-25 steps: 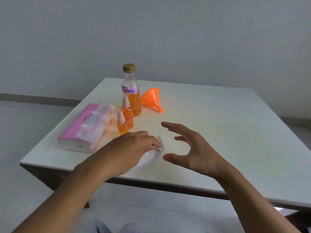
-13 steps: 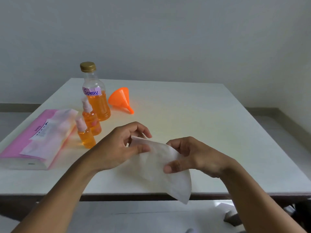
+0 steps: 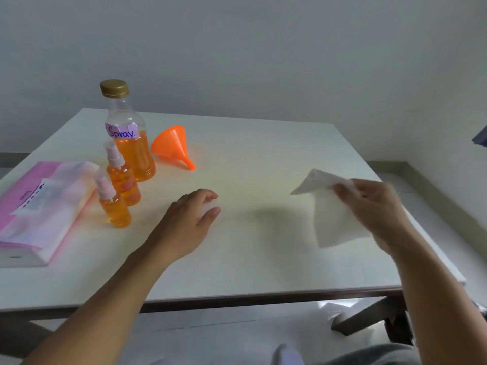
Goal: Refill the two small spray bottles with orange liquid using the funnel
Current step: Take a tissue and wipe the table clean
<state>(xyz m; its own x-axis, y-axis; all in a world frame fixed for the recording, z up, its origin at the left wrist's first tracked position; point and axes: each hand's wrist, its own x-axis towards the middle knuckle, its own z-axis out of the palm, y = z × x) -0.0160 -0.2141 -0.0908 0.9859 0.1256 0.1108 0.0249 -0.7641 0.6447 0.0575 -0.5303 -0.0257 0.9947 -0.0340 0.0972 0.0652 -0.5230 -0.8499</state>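
Two small spray bottles stand at the table's left, both holding orange liquid: the nearer one (image 3: 113, 206) and a slightly taller one (image 3: 121, 177) behind it. A big bottle (image 3: 127, 135) labelled "Spray", gold cap on, stands behind them, part full of orange liquid. The orange funnel (image 3: 174, 144) lies on its side just right of it. My left hand (image 3: 188, 219) hovers low over the table centre, fingers apart and empty. My right hand (image 3: 374, 206) holds a white tissue (image 3: 329, 219) above the table's right side.
A pink tissue pack (image 3: 39, 209) lies at the left edge of the white table (image 3: 250, 254). A wall runs close behind the table. Floor and a table leg show below the near edge.
Both hands held the tissue near the centre half a second ago. My left hand has let go, and my right hand has carried the tissue to the right.
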